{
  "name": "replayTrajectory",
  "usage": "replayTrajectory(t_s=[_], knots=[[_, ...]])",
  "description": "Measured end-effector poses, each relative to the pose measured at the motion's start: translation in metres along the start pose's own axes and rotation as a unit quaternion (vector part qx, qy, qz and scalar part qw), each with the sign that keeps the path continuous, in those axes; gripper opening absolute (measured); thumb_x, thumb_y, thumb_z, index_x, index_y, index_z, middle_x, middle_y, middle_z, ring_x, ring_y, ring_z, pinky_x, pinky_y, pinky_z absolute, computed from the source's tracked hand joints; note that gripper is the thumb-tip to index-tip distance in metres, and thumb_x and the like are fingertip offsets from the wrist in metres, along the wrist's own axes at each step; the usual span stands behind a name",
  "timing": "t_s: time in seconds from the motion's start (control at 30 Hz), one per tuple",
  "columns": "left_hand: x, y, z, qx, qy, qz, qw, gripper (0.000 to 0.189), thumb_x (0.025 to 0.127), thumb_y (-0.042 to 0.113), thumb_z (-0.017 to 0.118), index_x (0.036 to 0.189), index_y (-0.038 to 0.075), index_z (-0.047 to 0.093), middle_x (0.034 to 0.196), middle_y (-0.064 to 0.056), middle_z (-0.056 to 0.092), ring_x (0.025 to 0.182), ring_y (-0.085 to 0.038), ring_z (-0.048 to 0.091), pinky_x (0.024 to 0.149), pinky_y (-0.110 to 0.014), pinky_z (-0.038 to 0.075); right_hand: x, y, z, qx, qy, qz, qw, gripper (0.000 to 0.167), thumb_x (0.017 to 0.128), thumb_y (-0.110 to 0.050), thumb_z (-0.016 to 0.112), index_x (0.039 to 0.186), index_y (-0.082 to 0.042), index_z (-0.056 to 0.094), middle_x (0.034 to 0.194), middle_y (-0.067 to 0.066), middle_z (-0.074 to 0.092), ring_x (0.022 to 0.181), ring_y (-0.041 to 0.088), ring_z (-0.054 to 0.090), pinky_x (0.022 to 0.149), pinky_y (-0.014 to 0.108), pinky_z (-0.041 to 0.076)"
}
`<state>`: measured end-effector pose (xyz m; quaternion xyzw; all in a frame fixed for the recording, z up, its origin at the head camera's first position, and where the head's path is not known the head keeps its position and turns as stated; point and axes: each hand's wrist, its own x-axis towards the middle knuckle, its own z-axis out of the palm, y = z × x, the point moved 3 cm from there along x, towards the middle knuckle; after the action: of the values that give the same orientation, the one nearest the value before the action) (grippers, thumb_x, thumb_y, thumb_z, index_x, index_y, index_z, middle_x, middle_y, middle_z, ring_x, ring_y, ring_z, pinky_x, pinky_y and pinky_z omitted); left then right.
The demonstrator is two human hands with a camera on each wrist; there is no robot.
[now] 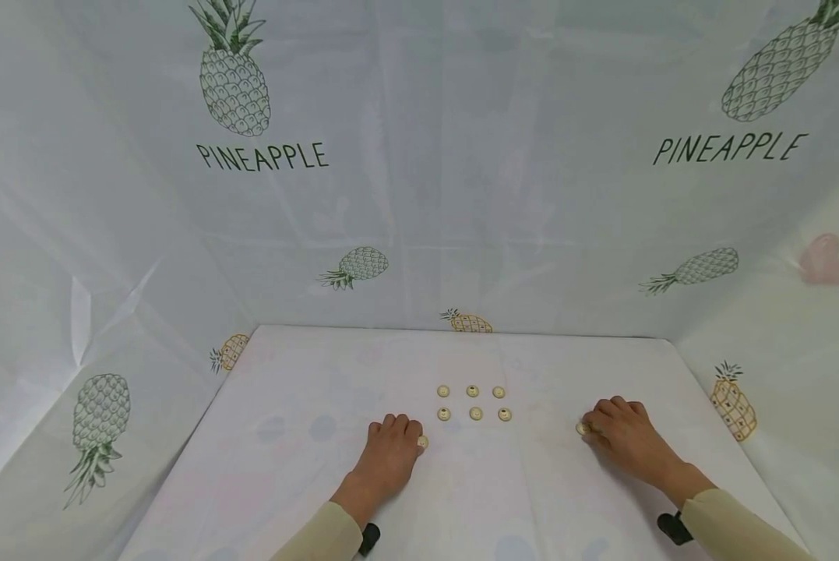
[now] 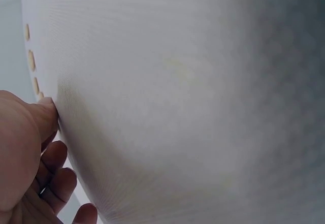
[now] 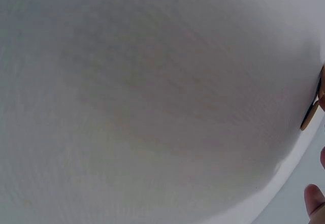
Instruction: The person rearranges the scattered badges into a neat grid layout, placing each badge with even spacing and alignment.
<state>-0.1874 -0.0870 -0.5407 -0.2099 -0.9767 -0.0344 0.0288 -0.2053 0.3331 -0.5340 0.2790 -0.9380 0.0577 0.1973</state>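
Note:
Small round tan discs with dark marks in the middle, of a kind I cannot make out, lie on the white-covered table. In the head view my left hand (image 1: 389, 453) holds one disc (image 1: 422, 442) at its thumb side, close to the tabletop. The left wrist view shows the thumb (image 2: 46, 116) down at the cloth and the other fingers curled; the held disc is hidden there. Farther right, my right hand (image 1: 625, 440) pinches another disc (image 1: 582, 428) by its edge. That disc (image 3: 310, 116) appears tilted against the cloth at the right wrist view's edge.
Between the hands, slightly farther back, several discs form two short rows, including a back middle disc (image 1: 472, 391) and a front middle disc (image 1: 476, 414). Pineapple-printed curtains (image 1: 461, 195) enclose the table (image 1: 286, 436) at the back and sides.

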Motion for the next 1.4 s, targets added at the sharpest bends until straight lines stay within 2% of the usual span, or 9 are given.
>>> replayTrajectory(t_s=[0.17,0.4,0.53,0.6,0.73,0.83,0.9,1.13,1.4], knots=[[-0.001,0.000,-0.001,-0.002,0.000,0.003,1.0000,0.023,0.104,0.035,0.068,0.114,0.015,0.061,0.106,0.001,0.059,0.094,-0.018,0.046,0.083,-0.041,0.042,0.001,-0.002,-0.002,0.001,0.002,0.002,1.0000,0.021,0.082,-0.017,0.089,0.096,-0.021,0.073,0.095,-0.009,0.062,0.090,0.014,0.051,0.080,0.044,0.039],[-0.002,0.001,-0.001,-0.001,0.001,0.002,1.0000,0.023,0.104,0.035,0.068,0.113,0.015,0.061,0.105,0.000,0.059,0.094,-0.018,0.046,0.083,-0.042,0.042,0.004,-0.004,-0.003,0.022,-0.064,0.071,0.9952,0.012,0.090,-0.022,0.084,0.098,-0.018,0.076,0.097,-0.007,0.065,0.093,0.018,0.054,0.082,0.050,0.041],[-0.002,0.001,-0.001,0.000,0.001,0.001,1.0000,0.023,0.104,0.035,0.067,0.113,0.014,0.061,0.107,-0.001,0.060,0.094,-0.018,0.046,0.083,-0.042,0.043,0.006,-0.004,-0.001,0.034,-0.074,0.087,0.9929,0.009,0.091,-0.022,0.082,0.097,-0.018,0.077,0.096,-0.007,0.066,0.094,0.019,0.054,0.084,0.051,0.040],[-0.002,0.002,-0.001,0.001,0.001,0.001,1.0000,0.023,0.104,0.035,0.067,0.114,0.014,0.061,0.107,-0.001,0.060,0.094,-0.019,0.046,0.084,-0.042,0.043,0.006,-0.004,0.001,0.027,-0.065,0.078,0.9944,0.009,0.091,-0.023,0.082,0.095,-0.019,0.076,0.094,-0.008,0.064,0.093,0.017,0.054,0.084,0.051,0.040],[-0.003,0.002,-0.003,-0.002,0.000,-0.001,1.0000,0.024,0.104,0.034,0.068,0.114,0.014,0.061,0.107,-0.001,0.060,0.094,-0.018,0.046,0.084,-0.042,0.043,0.006,-0.004,0.004,-0.010,-0.017,0.025,0.9995,0.014,0.084,-0.023,0.084,0.090,-0.019,0.073,0.091,-0.008,0.062,0.088,0.016,0.052,0.083,0.050,0.041],[-0.003,0.002,-0.003,-0.005,0.000,0.000,1.0000,0.024,0.104,0.034,0.068,0.113,0.014,0.061,0.107,-0.001,0.060,0.094,-0.018,0.046,0.084,-0.042,0.043,0.009,-0.005,0.005,-0.036,0.019,-0.016,0.9991,0.020,0.078,-0.024,0.084,0.089,-0.018,0.068,0.091,-0.005,0.060,0.086,0.017,0.050,0.083,0.050,0.041],[-0.003,0.001,-0.002,-0.004,-0.001,0.000,1.0000,0.024,0.104,0.035,0.068,0.113,0.014,0.061,0.107,-0.001,0.060,0.094,-0.018,0.046,0.084,-0.042,0.043,0.012,-0.007,0.006,-0.046,0.029,-0.033,0.9980,0.021,0.078,-0.025,0.082,0.090,-0.016,0.067,0.092,-0.003,0.060,0.086,0.019,0.050,0.083,0.050,0.040],[-0.002,0.001,0.001,0.007,0.012,0.004,0.9999,0.024,0.104,0.035,0.067,0.113,0.014,0.061,0.104,0.000,0.059,0.092,-0.018,0.046,0.082,-0.041,0.042,0.023,-0.021,0.008,-0.065,0.023,-0.064,0.9955,0.018,0.081,-0.025,0.076,0.091,-0.014,0.066,0.091,-0.001,0.058,0.089,0.022,0.051,0.086,0.051,0.042],[-0.003,0.002,-0.002,0.005,0.007,0.003,1.0000,0.029,0.105,0.036,0.066,0.120,0.011,0.062,0.107,-0.002,0.060,0.095,-0.019,0.048,0.084,-0.042,0.043,0.034,-0.033,0.009,-0.075,0.009,-0.081,0.9938,0.023,0.082,-0.030,0.078,0.092,-0.014,0.065,0.091,-0.001,0.057,0.088,0.021,0.049,0.087,0.048,0.042]])
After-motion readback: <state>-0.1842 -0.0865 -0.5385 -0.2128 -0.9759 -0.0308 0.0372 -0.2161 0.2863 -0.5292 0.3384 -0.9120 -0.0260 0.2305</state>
